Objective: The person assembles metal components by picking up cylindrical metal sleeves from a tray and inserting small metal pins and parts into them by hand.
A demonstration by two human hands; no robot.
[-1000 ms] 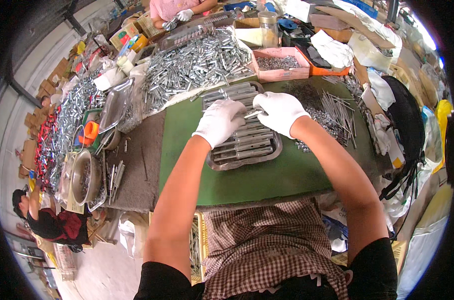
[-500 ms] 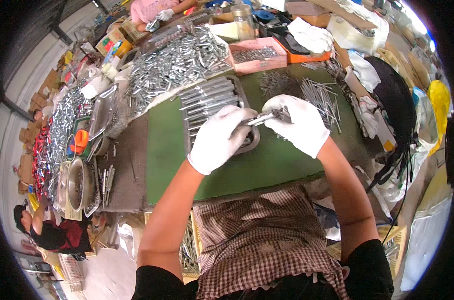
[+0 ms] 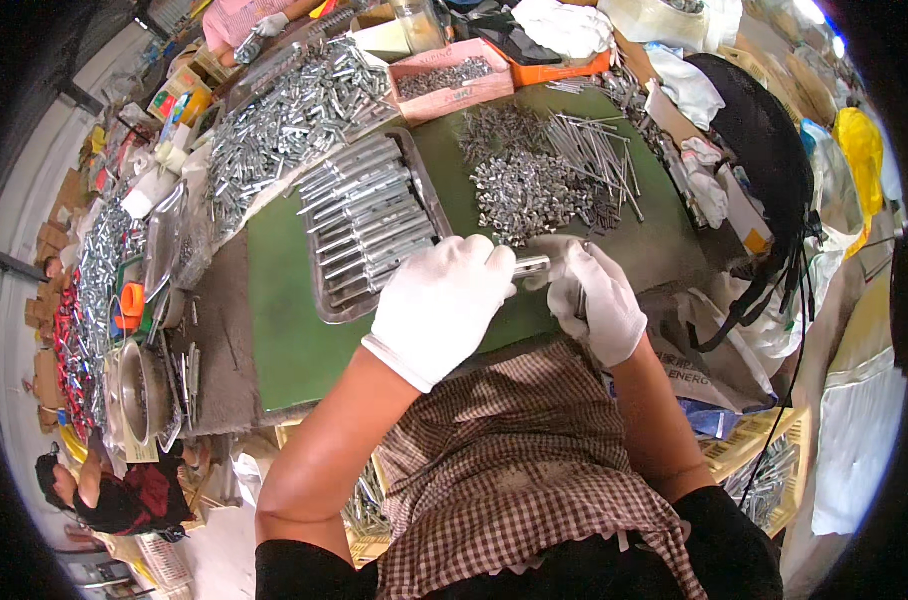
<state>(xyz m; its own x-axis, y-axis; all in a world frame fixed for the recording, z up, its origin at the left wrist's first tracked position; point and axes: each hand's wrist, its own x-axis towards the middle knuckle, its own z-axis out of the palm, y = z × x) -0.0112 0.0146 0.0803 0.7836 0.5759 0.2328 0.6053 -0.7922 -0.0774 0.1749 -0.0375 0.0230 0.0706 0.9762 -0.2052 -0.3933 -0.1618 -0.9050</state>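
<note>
Both my hands wear white gloves and are over the near part of a green work mat (image 3: 279,345). My left hand (image 3: 436,305) is closed around a shiny metal tube (image 3: 532,266), whose end sticks out to the right. Beside that end, my right hand (image 3: 609,310) has its fingers curled, partly smeared by motion. A thin dark metal bit shows between them, too small to name. Left of my hands lies a metal tray (image 3: 336,318) with a row of silver tubular parts (image 3: 374,200). Beyond my hands is a heap of small shiny metal fittings (image 3: 519,195).
Long thin metal rods (image 3: 594,150) and dark small pieces (image 3: 504,130) lie behind the fittings. A pink box (image 3: 454,85) of small parts stands at the back. Metal parts (image 3: 284,110) are heaped far left. A steel bowl (image 3: 144,395) sits left; a co-worker (image 3: 124,490) is lower left.
My hands have come nearer to me and somewhat apart, uncovering the tube's end and the heap of fittings. The view has shifted, so the table appears farther left.
</note>
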